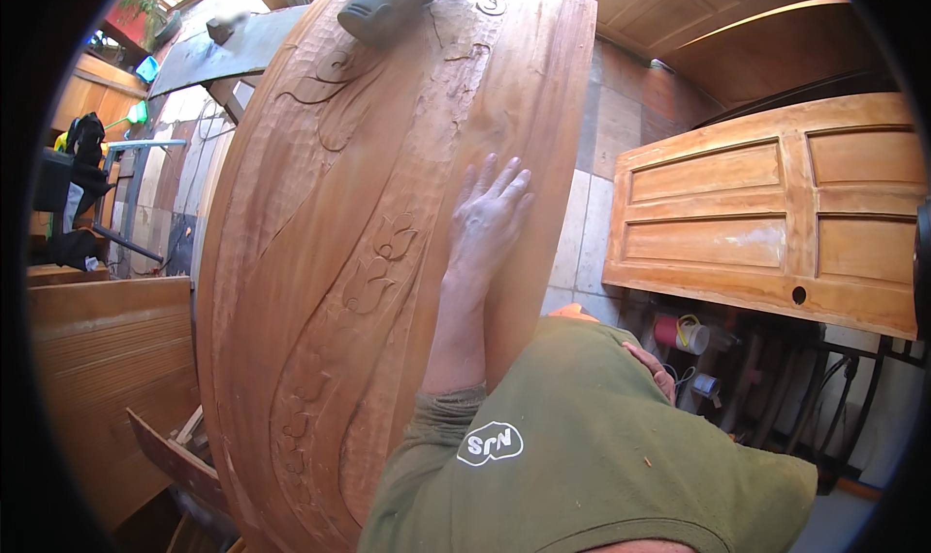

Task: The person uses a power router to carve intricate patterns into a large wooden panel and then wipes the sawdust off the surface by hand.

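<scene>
My left hand (488, 221), coated in pale dust, lies flat with fingers spread on a large carved wooden panel (378, 194). It holds nothing and rests on the smooth band at the panel's right side. Carved scrolls, tulip-like flowers and a textured border run along the panel to its left. At the panel's far end lies a dark power tool (386, 12), partly cut off by the frame; its exact kind is unclear. Only a small part of my right hand (652, 371) shows past my green shirt, and its fingers are mostly hidden.
To the right is a panelled wooden door (713, 204) with a round hole. Below it are a red-and-white cup-like container (681, 334) and dark metal bars. Wooden boards (112, 359) lean at the left. Farther back on that side are a grey bench (218, 49) and a black bag (85, 141).
</scene>
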The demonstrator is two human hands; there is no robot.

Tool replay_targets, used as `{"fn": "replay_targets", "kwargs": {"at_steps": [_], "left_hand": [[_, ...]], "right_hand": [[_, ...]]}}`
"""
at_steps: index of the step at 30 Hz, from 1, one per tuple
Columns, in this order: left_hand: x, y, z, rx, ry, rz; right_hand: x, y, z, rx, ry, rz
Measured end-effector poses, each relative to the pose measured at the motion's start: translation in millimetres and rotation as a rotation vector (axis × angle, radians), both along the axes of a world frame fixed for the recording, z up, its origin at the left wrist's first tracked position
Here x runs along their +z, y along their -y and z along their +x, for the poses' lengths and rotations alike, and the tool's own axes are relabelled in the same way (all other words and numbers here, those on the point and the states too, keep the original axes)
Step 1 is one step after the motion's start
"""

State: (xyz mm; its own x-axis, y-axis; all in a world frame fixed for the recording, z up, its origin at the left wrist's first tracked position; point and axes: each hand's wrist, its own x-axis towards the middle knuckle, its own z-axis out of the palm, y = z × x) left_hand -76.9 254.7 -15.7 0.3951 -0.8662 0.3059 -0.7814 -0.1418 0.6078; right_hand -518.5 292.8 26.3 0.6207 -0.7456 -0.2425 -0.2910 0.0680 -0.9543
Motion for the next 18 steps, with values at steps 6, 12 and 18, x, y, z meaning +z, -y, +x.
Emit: {"fn": "replay_targets", "kwargs": {"at_steps": [6, 12, 18], "left_hand": [[-3.5, 2.6, 0.1, 0.0, -0.008, -0.021], [-5.1, 1.4, 0.1, 0.003, 0.0, -0.04], [-6.5, 2.9, -0.2, 0.007, 0.02, -0.034]], "right_hand": [[-1.9, 0.5, -6.8, 0.02, -0.028, -0.007], [8.3, -2.0, 7.6, 0.0, 0.007, 0.003], [0.1, -1.4, -1.0, -0.01, 0.042, 0.008]]}}
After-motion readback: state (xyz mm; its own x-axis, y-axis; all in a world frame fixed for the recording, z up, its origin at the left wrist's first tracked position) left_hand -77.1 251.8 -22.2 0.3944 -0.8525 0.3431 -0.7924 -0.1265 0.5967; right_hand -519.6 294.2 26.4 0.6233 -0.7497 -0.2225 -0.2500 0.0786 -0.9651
